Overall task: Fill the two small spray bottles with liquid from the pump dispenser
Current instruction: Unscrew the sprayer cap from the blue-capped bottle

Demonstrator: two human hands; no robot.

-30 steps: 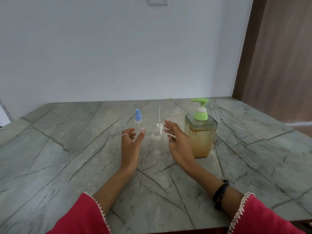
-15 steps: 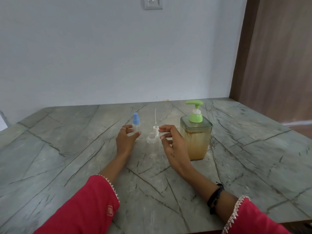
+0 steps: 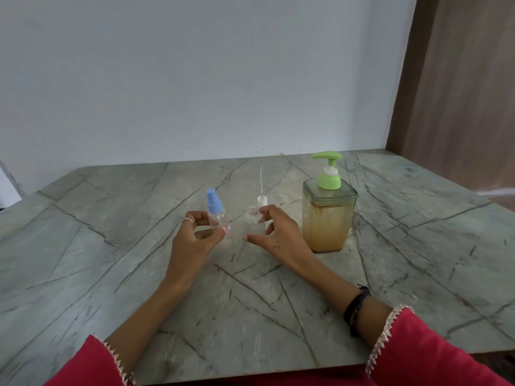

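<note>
Right now both hands are out over the grey veined desk (image 3: 111,246), each at one of the two small clear bottles standing side by side near its middle. Her left hand (image 3: 195,240) curls round the blue-capped bottle (image 3: 216,213), thumb in front and fingers behind, so it grips the clear body just under the cap; a ring (image 3: 187,219) shows on one finger. Her right hand (image 3: 278,235) is at the open bottle (image 3: 253,218), the one with no cap, fingertips touching its far side near the neck and thumb stretched along the desk in front (whether it truly pinches the bottle or merely touches it I cannot tell). Just behind that bottle stands its white sprayer (image 3: 261,200), dip tube pointing straight up. To the right, near the right hand but apart from it, sits the pump dispenser (image 3: 328,213), a square clear jar about three-quarters full of amber liquid, with a green pump (image 3: 329,169) on top. Red sleeves (image 3: 432,355) with pale trim cover both forearms, and a black band (image 3: 355,307) circles the right wrist.
</note>
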